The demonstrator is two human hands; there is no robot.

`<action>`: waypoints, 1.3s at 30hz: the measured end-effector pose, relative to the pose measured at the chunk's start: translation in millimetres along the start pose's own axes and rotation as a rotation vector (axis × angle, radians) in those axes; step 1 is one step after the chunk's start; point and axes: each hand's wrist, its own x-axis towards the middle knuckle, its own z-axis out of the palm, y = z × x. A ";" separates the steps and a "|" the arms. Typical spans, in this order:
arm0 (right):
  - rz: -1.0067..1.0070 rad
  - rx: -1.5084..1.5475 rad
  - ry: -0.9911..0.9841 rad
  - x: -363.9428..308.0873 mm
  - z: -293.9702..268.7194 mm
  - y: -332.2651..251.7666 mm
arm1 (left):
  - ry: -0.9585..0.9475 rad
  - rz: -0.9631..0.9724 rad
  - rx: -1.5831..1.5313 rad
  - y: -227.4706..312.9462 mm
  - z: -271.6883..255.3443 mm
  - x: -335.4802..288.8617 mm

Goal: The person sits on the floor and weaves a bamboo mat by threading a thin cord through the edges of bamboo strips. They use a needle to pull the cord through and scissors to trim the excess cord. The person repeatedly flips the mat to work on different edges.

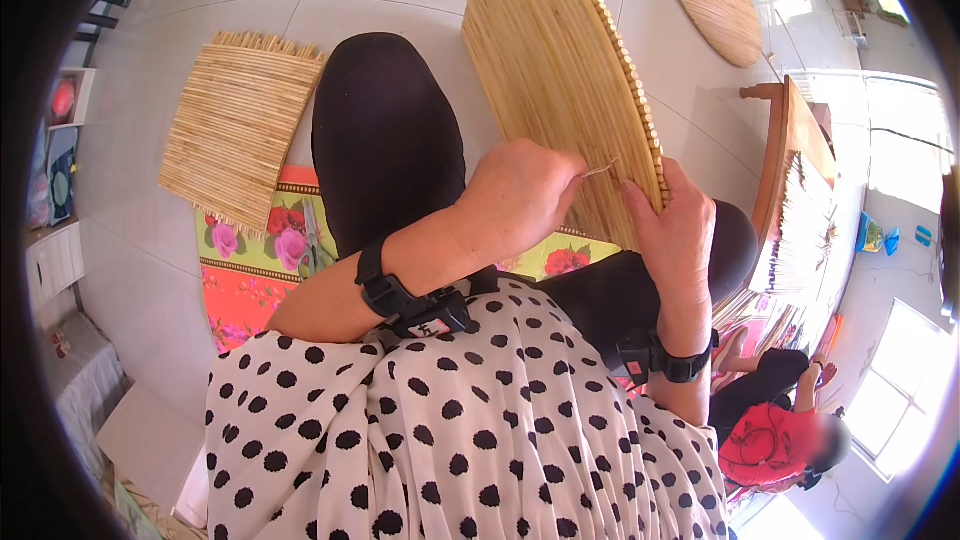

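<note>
A large mat of straw-coloured stalks (545,60), bound side by side, stands tilted in front of me, its cut stalk ends lining the right edge. My right hand (678,225) grips that edge near the lower corner, thumb on the face and fingers behind. Just left of it, my left hand (520,195) is closed in a pinch. A thin, pale, slightly curved strand (598,170) sticks out from its fingertips toward the mat's face; whether it is thread or a needle, I cannot tell.
A smaller stalk mat (232,125) lies on the tiled floor at left, partly over a flowered cloth (225,290). An oval stalk mat (712,2) lies far right. A wooden table (785,150) with loose stalks (805,225) stands right. Another person in red (765,445) sits at lower right.
</note>
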 end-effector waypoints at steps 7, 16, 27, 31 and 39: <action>-0.003 -0.009 -0.009 -0.2 0.7 0.4 | 0.011 0.011 0.016 -1.2 0.4 -0.3; -0.020 -0.013 -0.005 -1.1 1.2 -0.4 | -0.007 0.007 -0.014 0.4 -2.4 -1.2; -0.037 -0.012 0.003 -1.5 2.8 -0.6 | 0.005 0.030 -0.001 -3.9 -0.8 -1.6; -0.031 -0.007 0.000 -1.6 2.5 -1.7 | -0.008 0.012 0.002 -3.2 -2.0 -1.6; -0.036 -0.019 0.004 -2.6 4.1 -1.9 | 0.002 0.011 0.021 -4.9 -0.8 -0.7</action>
